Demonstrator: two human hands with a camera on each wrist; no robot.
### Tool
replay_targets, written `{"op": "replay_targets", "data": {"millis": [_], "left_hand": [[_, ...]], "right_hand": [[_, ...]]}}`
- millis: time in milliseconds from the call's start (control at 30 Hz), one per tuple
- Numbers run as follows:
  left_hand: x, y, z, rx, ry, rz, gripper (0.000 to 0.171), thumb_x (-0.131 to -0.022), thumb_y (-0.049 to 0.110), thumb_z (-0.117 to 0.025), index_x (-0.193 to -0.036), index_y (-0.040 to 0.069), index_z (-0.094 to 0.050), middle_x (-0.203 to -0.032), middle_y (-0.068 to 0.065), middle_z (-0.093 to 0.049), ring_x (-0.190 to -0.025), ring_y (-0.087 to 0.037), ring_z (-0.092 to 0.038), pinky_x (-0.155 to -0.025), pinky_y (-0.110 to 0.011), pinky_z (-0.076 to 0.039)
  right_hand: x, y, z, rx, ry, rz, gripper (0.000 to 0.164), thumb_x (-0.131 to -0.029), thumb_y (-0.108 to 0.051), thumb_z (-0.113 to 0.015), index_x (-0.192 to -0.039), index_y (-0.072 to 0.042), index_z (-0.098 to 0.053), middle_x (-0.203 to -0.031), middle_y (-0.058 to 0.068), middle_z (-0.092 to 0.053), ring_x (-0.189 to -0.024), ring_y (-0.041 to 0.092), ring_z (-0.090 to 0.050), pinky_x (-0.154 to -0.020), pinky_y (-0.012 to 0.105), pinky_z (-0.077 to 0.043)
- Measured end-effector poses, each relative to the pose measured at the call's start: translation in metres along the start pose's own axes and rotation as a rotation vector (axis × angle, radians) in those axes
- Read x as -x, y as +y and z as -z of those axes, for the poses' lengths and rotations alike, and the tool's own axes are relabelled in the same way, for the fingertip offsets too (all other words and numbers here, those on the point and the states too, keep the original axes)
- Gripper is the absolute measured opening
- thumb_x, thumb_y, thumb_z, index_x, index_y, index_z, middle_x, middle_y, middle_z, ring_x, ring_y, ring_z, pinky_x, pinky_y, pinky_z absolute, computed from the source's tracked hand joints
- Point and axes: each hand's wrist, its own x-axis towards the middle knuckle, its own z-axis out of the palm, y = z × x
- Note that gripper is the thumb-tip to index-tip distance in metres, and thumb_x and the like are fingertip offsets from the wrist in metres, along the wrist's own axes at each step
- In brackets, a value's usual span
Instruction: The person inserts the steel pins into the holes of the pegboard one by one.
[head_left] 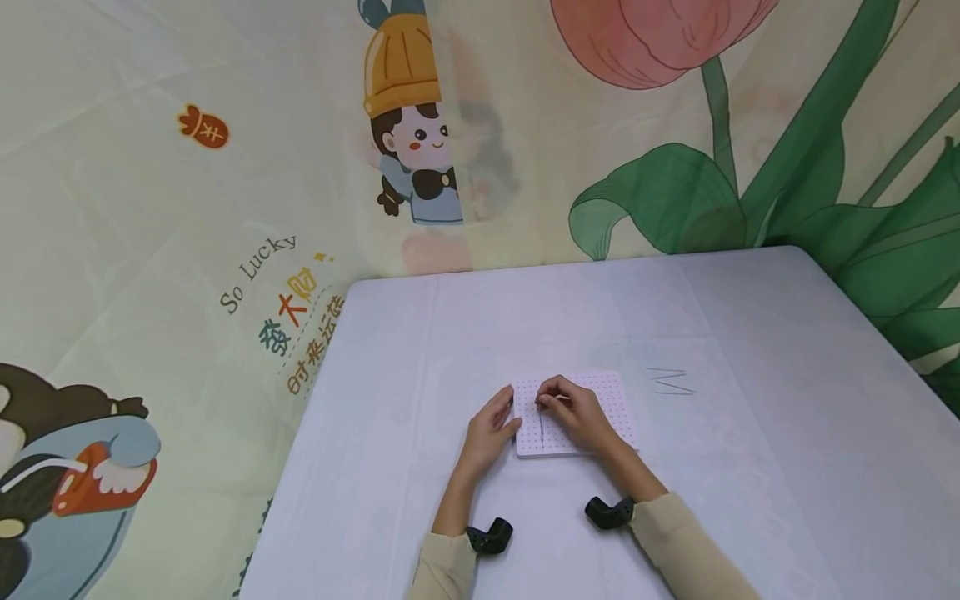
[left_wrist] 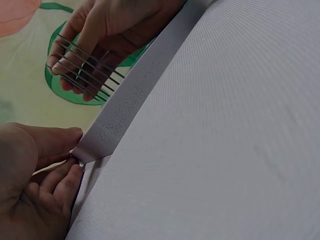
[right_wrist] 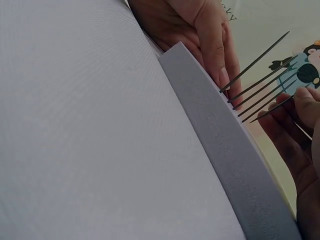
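Steadiness starts with the white-covered table (head_left: 420, 358) under the pale, thick-sided perforated board (head_left: 617, 404): I'd keep the board pressed flat and unmoving. My left hand (head_left: 491, 429) rests along its left edge, fingers loosely extended, just touching. My right hand (head_left: 581, 417) is closed to a fingertip pinch on one metal needle (right_wrist: 262, 115), over the board's left part; whether its tip is seated I can't tell. Best to pinch lightly, keep it upright, move it straight along its length, and avoid knocking the standing needles (right_wrist: 255, 61) just beside it. Four loose needles (head_left: 673, 394) lie right of the board. All look thin and dark grey, the held one narrowing at its lower tip.
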Motion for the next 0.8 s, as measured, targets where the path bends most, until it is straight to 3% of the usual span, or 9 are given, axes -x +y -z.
{"op": "replay_targets", "data": {"millis": [100,400,667,800], "left_hand": [[0.000,0.000,0.000,-0.004,-0.001,-0.007,0.054,-0.084,-0.003,-0.056,-0.133,-0.007,-0.034,-0.142,-0.020,-0.029,-0.129,-0.028,-0.031,-0.104,-0.026,-0.033],[-0.008,-0.028,-0.003,-0.013,0.004,0.024,0.056,-0.084,0.005,-0.059,-0.135,0.004,-0.036,-0.143,-0.007,-0.031,-0.129,-0.016,-0.033,-0.102,-0.017,-0.033],[-0.009,-0.028,-0.003,-0.009,-0.002,0.030,0.056,-0.085,0.006,-0.058,-0.136,0.005,-0.036,-0.144,-0.006,-0.031,-0.129,-0.015,-0.032,-0.102,-0.017,-0.033],[-0.007,-0.019,-0.002,0.007,-0.008,0.027,0.054,-0.085,0.003,-0.057,-0.135,0.002,-0.036,-0.144,-0.010,-0.030,-0.130,-0.019,-0.032,-0.103,-0.020,-0.033]], "right_hand": [[-0.001,-0.009,0.002,0.023,-0.019,0.001,0.008,-0.088,0.001,-0.052,-0.094,0.003,-0.056,-0.084,0.014,-0.064,-0.079,0.025,-0.062,-0.076,0.023,-0.055],[0.000,-0.013,0.004,0.088,-0.046,0.008,0.007,-0.086,0.001,-0.054,-0.092,0.002,-0.057,-0.084,0.011,-0.063,-0.082,0.021,-0.061,-0.079,0.027,-0.055],[0.000,-0.011,0.004,0.104,-0.042,0.041,0.014,-0.082,0.006,-0.057,-0.096,0.003,-0.057,-0.085,0.014,-0.064,-0.081,0.025,-0.061,-0.076,0.031,-0.056],[0.002,0.004,0.002,0.091,-0.041,0.054,0.018,-0.082,0.003,-0.058,-0.100,-0.001,-0.062,-0.090,0.012,-0.066,-0.083,0.023,-0.062,-0.075,0.028,-0.056]]}}
